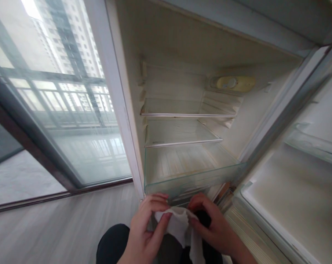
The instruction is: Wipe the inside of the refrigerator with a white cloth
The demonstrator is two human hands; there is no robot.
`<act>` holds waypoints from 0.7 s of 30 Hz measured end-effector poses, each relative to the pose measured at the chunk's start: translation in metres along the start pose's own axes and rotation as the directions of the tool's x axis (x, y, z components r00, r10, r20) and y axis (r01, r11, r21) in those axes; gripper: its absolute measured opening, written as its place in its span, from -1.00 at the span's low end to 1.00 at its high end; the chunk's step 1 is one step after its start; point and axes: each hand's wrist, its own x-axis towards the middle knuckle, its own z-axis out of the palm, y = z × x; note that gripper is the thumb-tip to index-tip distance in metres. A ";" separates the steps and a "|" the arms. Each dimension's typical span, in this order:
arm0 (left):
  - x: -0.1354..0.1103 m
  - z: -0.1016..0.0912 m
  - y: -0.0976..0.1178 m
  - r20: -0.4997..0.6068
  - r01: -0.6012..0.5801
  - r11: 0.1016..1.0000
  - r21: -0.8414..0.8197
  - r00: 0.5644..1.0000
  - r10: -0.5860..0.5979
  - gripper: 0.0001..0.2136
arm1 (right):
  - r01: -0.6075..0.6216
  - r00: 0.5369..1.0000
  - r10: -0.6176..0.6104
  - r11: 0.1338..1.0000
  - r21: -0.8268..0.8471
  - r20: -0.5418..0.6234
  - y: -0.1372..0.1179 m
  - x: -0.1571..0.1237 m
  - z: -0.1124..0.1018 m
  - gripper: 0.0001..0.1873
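L hand (pixel 145 229) & R hand (pixel 214 225) are closed on white cloth (pixel 179 223), held btwn them equally, just below glass drawer (pixel 193 179).

white cloth (pixel 179 225), thin and crumpled, pinched at its upper edge between left hand (pixel 146 227) and right hand (pixel 212 223), bunched in the middle, with one loose tail hanging straight down, just below the glass drawer (pixel 193 179).

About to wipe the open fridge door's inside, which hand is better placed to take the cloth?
Probably right: the right hand pinches the cloth and sits nearer the door; the left hand holds it too, farther away.
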 end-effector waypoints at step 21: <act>0.031 0.026 0.034 0.338 -0.108 0.937 0.333 0.941 -0.011 -0.91 | 0.346 0.674 -0.644 0.709 -0.615 -0.362 -0.020 -0.007 0.038 -0.86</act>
